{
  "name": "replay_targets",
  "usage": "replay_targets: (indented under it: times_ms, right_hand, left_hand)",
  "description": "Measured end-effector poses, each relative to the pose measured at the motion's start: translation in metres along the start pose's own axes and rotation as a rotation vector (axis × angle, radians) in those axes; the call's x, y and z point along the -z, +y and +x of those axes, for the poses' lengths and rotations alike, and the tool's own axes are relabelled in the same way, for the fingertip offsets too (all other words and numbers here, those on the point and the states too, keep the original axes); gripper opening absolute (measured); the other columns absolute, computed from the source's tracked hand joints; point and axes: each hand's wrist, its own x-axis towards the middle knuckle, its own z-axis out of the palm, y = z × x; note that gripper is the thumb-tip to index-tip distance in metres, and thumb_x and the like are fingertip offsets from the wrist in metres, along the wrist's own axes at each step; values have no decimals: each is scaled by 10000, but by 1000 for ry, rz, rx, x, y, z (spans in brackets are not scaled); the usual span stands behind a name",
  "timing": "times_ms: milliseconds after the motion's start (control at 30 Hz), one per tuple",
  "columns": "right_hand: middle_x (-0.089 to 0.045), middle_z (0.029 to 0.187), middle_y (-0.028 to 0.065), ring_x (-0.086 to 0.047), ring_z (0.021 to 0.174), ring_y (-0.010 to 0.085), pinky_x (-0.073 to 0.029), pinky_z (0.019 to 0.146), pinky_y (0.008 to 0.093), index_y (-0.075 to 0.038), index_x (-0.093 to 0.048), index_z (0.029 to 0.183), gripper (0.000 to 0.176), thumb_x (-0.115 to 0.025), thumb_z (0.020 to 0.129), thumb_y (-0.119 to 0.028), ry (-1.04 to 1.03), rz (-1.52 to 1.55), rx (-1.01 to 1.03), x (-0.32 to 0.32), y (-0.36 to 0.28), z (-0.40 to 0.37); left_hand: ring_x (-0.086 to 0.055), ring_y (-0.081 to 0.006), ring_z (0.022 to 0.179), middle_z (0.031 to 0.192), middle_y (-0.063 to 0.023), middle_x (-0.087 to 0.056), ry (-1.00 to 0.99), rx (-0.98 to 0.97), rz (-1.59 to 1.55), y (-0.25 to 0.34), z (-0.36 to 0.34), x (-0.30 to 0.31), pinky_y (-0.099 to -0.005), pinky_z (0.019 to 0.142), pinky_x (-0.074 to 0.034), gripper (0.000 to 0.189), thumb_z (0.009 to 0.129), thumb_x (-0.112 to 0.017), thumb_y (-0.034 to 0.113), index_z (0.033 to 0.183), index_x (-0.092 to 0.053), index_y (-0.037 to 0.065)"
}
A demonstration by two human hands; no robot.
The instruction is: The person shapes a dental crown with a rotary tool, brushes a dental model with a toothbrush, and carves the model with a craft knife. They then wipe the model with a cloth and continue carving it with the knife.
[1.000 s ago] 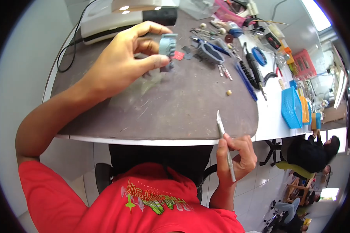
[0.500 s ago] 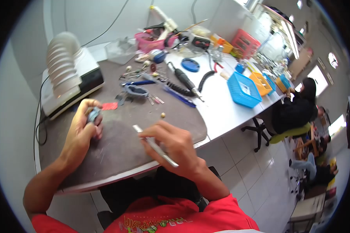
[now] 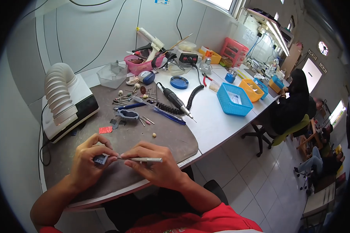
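Near the front of the brown mat (image 3: 171,139), my left hand (image 3: 90,160) is closed around a small grey-blue piece (image 3: 101,159). My right hand (image 3: 153,165) grips a slim metal tool (image 3: 146,159), whose tip points left and meets the fingertips of my left hand beside the piece. The fingers hide the exact contact. Beyond my hands lie a flat red piece (image 3: 105,129) and a small tan bead (image 3: 154,135).
A white machine with a ribbed hose (image 3: 60,95) stands at the left. Behind are rotary bits, a blue pen (image 3: 169,115), a handpiece (image 3: 177,101) and a pink basket (image 3: 142,68). Right are a blue basket (image 3: 234,99) and a seated person (image 3: 293,105).
My hands have come together, bringing the metal tool from apart to the small piece. The tool now lies nearly level. The view has shifted, showing more of the back wall.
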Motion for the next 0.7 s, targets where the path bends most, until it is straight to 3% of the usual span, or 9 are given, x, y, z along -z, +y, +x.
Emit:
replay_targets:
  times_ms: [267,300,367,600,700]
  right_hand:
    - [-675,795,67,-607,691,112,-453,597,258,-29,-722,957,122,-712,850,-89,174,129,-100,1,0,-2]
    - [-684,826,85,-629,683,139,-475,602,272,-23,-717,944,118,-707,854,-98,187,128,-98,2,0,-3]
    - [-692,832,108,-646,656,171,-496,595,296,-9,-713,920,131,-706,854,-121,222,149,-91,-2,2,-3]
    - [-653,666,116,-582,565,146,-460,548,300,14,-715,894,150,-694,850,-128,235,130,-114,-6,9,-1]
    - [-637,635,108,-566,557,132,-450,544,296,17,-717,902,157,-696,844,-128,282,133,-29,-11,15,-1]
  left_hand:
    - [-607,-273,814,905,-115,-568,-20,-101,47,2,8,-6,-340,737,-475,111,771,-697,-1,840,-611,7]
    - [-569,-237,800,890,-110,-553,-11,-96,29,-1,9,-8,-313,726,-443,101,807,-672,61,821,-589,5]
    - [-564,-224,804,891,-109,-554,-28,-81,15,-3,11,-9,-305,739,-438,83,802,-654,28,823,-583,-9]
    - [-568,-197,828,869,-103,-562,-34,-30,23,-5,8,-12,-287,800,-439,83,799,-657,17,832,-594,-27]
    - [-549,-145,843,864,-60,-575,-46,65,-59,-7,4,-12,-269,811,-431,66,805,-646,27,815,-605,-24]
